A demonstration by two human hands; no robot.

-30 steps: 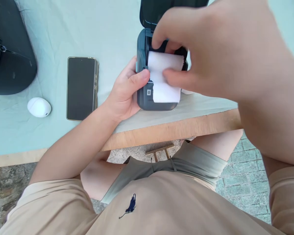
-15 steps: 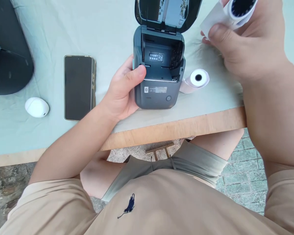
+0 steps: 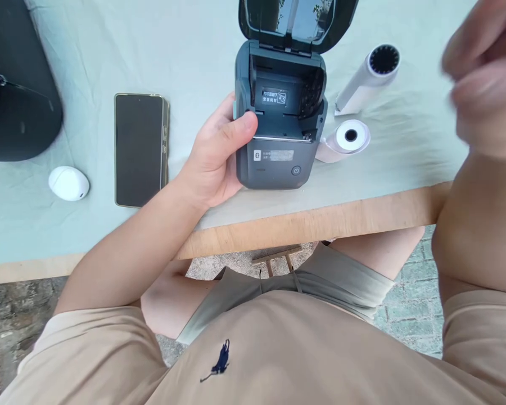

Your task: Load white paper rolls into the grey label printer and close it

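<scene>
A dark grey label printer [image 3: 278, 163] stands on the table near its front edge, lid [image 3: 297, 19] flipped up and the paper bay bare. My left hand [image 3: 217, 154] grips its left side, thumb over the top edge. My right hand [image 3: 478, 84] is blurred, raised at the far right, fingers loosely curled with nothing in them. A white paper roll with a wide black core [image 3: 366, 79] lies on the cloth right of the printer. A second white roll [image 3: 343, 139] lies just beside the printer's right side.
A black phone [image 3: 140, 149] lies face up left of my hand. A small white oval device [image 3: 68, 183] sits further left. A black bag [image 3: 14, 95] fills the far left corner. The pale green cloth [image 3: 109, 50] covers the table; its wooden edge [image 3: 320, 222] runs below the printer.
My right hand lifted the roll out of the printer, laid it on the cloth to the right, and has drawn away to the right. The left hand kept its hold.
</scene>
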